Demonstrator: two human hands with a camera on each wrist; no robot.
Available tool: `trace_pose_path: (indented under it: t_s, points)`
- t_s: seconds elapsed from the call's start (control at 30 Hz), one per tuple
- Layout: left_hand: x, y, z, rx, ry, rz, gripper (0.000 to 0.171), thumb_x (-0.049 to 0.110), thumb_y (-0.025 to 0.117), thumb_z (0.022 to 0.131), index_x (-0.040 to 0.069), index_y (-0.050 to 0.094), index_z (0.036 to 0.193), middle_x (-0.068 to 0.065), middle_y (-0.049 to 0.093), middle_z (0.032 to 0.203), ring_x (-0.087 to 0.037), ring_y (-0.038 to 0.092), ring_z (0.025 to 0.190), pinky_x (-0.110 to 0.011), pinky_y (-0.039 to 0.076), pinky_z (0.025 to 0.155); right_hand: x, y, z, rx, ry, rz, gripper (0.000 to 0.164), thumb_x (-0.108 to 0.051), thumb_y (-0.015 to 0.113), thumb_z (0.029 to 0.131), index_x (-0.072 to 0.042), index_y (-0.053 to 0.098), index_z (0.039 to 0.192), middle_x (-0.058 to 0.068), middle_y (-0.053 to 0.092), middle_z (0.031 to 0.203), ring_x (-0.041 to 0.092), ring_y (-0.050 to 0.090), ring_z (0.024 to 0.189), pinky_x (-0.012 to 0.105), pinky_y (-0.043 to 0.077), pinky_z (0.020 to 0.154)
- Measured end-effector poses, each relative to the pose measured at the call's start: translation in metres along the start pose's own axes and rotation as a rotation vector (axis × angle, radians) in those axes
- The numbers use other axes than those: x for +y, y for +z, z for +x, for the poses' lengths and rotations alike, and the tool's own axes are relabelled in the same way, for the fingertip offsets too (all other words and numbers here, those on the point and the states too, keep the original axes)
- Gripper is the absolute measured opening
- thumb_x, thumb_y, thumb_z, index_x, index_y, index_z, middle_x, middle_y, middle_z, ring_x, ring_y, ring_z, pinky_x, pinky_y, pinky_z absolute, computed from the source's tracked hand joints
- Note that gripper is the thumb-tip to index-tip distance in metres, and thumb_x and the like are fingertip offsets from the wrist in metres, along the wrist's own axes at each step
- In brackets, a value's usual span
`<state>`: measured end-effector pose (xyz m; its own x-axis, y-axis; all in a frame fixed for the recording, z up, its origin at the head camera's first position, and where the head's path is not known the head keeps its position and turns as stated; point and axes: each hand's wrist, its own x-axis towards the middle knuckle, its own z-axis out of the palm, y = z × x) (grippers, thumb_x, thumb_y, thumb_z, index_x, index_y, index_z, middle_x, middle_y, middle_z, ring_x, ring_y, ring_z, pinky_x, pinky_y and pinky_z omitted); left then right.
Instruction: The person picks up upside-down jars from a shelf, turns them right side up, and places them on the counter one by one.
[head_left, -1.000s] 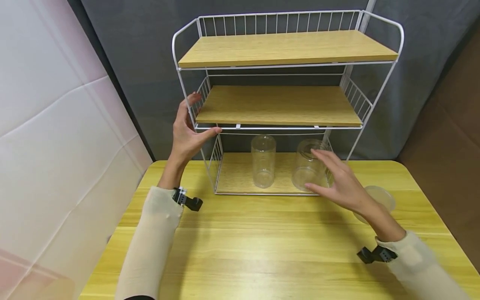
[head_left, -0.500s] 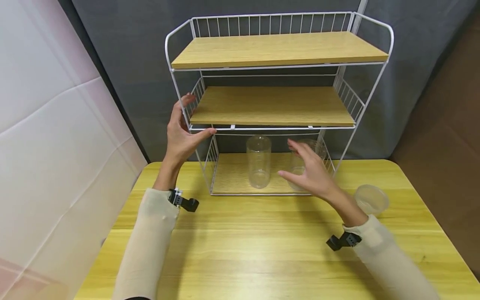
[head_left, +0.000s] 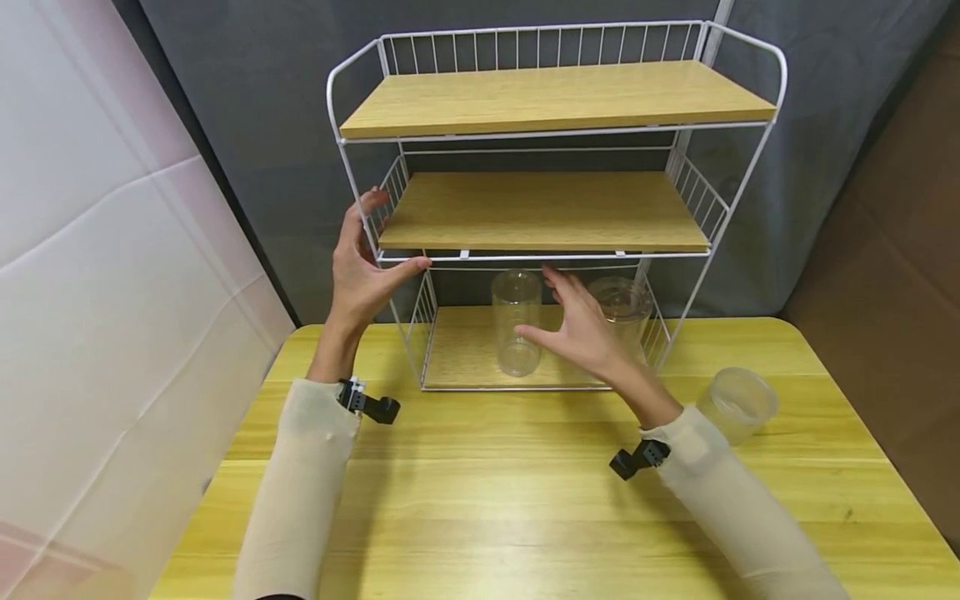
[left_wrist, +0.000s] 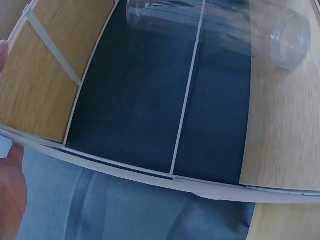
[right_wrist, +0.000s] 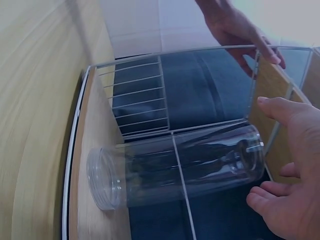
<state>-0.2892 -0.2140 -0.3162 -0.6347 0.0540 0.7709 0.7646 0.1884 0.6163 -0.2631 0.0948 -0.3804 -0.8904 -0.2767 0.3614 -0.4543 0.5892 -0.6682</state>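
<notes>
A white wire rack [head_left: 555, 257] with wooden shelves stands at the back of the table. My left hand [head_left: 358, 275] holds the rack's left side at the middle shelf, its thumb on the front rail and its fingers behind the side post. On the bottom shelf [head_left: 461, 350] stands a tall clear jar [head_left: 514, 312], upright. My right hand [head_left: 585, 333] is just right of that jar, thumb and fingers spread; in the right wrist view no firm hold on the jar [right_wrist: 195, 162] shows. A wider clear jar [head_left: 624, 300] stands behind my right hand and is partly hidden by it.
Another clear container [head_left: 742, 398] stands on the yellow wooden table [head_left: 480, 483], right of the rack and partly behind my right sleeve. The middle shelf [head_left: 540, 208] hangs low over the jars. A white sheet [head_left: 112, 292] borders the left, a brown panel [head_left: 885, 275] the right.
My right hand has moved left, from the wider jar to beside the tall jar, fingers still spread. My left hand keeps its place on the rack. The view has shifted slightly.
</notes>
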Motion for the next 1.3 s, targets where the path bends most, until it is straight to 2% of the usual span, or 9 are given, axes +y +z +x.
trace_pose_path:
  t_s: [0.03, 0.23, 0.37, 0.43, 0.6, 0.8, 1.0, 1.2, 1.3]
  points:
    - [0.004, 0.001, 0.000, 0.006, -0.010, -0.006, 0.090, -0.015, 0.089, 0.071, -0.009, 0.046, 0.149, -0.030, 0.038, 0.161, -0.024, 0.031, 0.158, -0.053, 0.033, 0.127, 0.000, 0.002, 0.002, -0.001, 0.004, -0.002, 0.105, -0.041, 0.091, 0.083, -0.008, 0.034, 0.165, 0.024, 0.048, 0.156, 0.043, 0.060, 0.132, 0.059, 0.048, 0.113]
    - [0.004, 0.002, 0.000, 0.014, -0.001, -0.020, 0.089, -0.010, 0.091, 0.072, -0.008, 0.047, 0.149, -0.030, 0.039, 0.160, -0.027, 0.031, 0.158, -0.056, 0.032, 0.127, 0.000, 0.010, 0.014, 0.009, 0.015, 0.016, 0.107, -0.039, 0.091, 0.083, -0.005, 0.032, 0.166, 0.026, 0.045, 0.158, 0.044, 0.061, 0.132, 0.053, 0.052, 0.111]
    - [0.004, 0.003, 0.000, 0.014, -0.003, -0.022, 0.089, -0.006, 0.093, 0.073, -0.008, 0.047, 0.149, -0.029, 0.038, 0.162, -0.025, 0.031, 0.158, -0.054, 0.032, 0.127, 0.000, 0.015, 0.019, 0.004, 0.023, 0.006, 0.107, -0.040, 0.091, 0.083, -0.006, 0.032, 0.166, 0.027, 0.040, 0.162, 0.046, 0.061, 0.130, 0.056, 0.052, 0.109]
    - [0.004, 0.003, -0.001, 0.017, -0.009, -0.020, 0.089, -0.006, 0.093, 0.073, -0.008, 0.047, 0.149, -0.028, 0.039, 0.162, -0.023, 0.032, 0.157, -0.052, 0.032, 0.128, 0.001, 0.018, 0.020, -0.008, 0.033, 0.001, 0.107, -0.041, 0.090, 0.084, -0.007, 0.032, 0.166, 0.026, 0.039, 0.164, 0.047, 0.057, 0.134, 0.059, 0.049, 0.112]
    - [0.004, 0.004, 0.000, 0.020, -0.020, -0.014, 0.088, -0.006, 0.093, 0.073, -0.006, 0.048, 0.149, -0.026, 0.041, 0.161, -0.021, 0.032, 0.157, -0.047, 0.034, 0.128, 0.002, 0.025, 0.023, 0.007, 0.025, 0.014, 0.102, -0.038, 0.089, 0.086, -0.004, 0.033, 0.165, 0.025, 0.046, 0.159, 0.046, 0.048, 0.142, 0.061, 0.043, 0.118]
    - [0.003, 0.005, -0.001, 0.021, -0.023, -0.012, 0.088, -0.011, 0.091, 0.072, -0.007, 0.048, 0.149, -0.025, 0.041, 0.162, -0.021, 0.033, 0.157, -0.042, 0.036, 0.126, 0.005, 0.031, 0.028, 0.030, 0.021, 0.015, 0.096, -0.032, 0.088, 0.087, 0.000, 0.037, 0.162, 0.026, 0.052, 0.153, 0.044, 0.053, 0.138, 0.059, 0.046, 0.116]
    - [0.003, 0.005, -0.001, 0.018, -0.005, -0.019, 0.089, -0.016, 0.087, 0.071, -0.009, 0.046, 0.149, -0.028, 0.039, 0.162, -0.025, 0.032, 0.157, -0.046, 0.036, 0.126, 0.005, 0.031, 0.028, 0.040, 0.004, 0.007, 0.089, -0.032, 0.087, 0.088, 0.001, 0.044, 0.158, 0.025, 0.057, 0.147, 0.042, 0.057, 0.133, 0.056, 0.049, 0.113]
    - [0.003, 0.003, -0.001, 0.031, -0.027, -0.019, 0.086, -0.010, 0.089, 0.072, -0.005, 0.049, 0.147, -0.025, 0.042, 0.161, -0.021, 0.032, 0.157, -0.044, 0.035, 0.127, 0.003, 0.025, 0.021, 0.038, -0.003, -0.017, 0.088, -0.033, 0.089, 0.085, -0.001, 0.049, 0.156, 0.022, 0.060, 0.144, 0.041, 0.063, 0.125, 0.055, 0.052, 0.109]
    - [0.003, 0.002, -0.001, 0.028, -0.028, -0.029, 0.085, -0.011, 0.089, 0.071, -0.005, 0.050, 0.147, -0.026, 0.041, 0.161, -0.022, 0.031, 0.158, -0.044, 0.034, 0.127, 0.002, 0.020, 0.014, 0.028, 0.012, -0.016, 0.088, -0.032, 0.090, 0.085, -0.003, 0.048, 0.156, 0.022, 0.061, 0.145, 0.042, 0.061, 0.128, 0.059, 0.048, 0.113]
